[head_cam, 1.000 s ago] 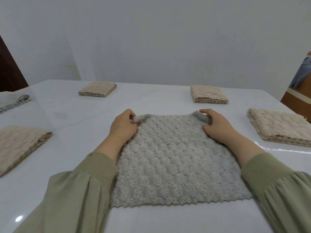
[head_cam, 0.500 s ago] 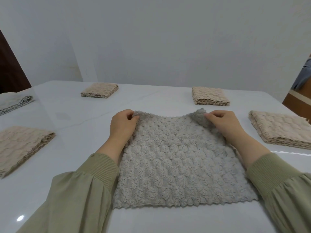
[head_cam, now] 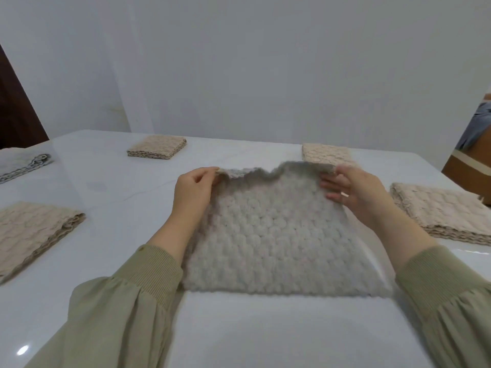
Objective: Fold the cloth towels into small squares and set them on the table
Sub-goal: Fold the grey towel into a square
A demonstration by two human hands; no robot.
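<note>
Since the white table (head_cam: 265, 335) is smooth and glossy, the grey towel (head_cam: 273, 240) spread at its middle will probably slide easily. Its near edge lies flat and its far edge is raised and sagging between the hands. It looks thick, bobbled, soft and light, so it should crease without springing back, and the far corners are the sensible places to hold it. Four folded beige towels (head_cam: 441, 211) sit well apart around it. The only likely container is a brown box (head_cam: 467, 160) at the right edge; whether the blue-grey fabric (head_cam: 478, 128) above it lies inside cannot be told. The left hand (head_cam: 191, 192) pinches the far left corner. The right hand (head_cam: 356, 192) pinches the far right corner, its other fingers (head_cam: 330, 183) spread apart against the cloth.
</note>
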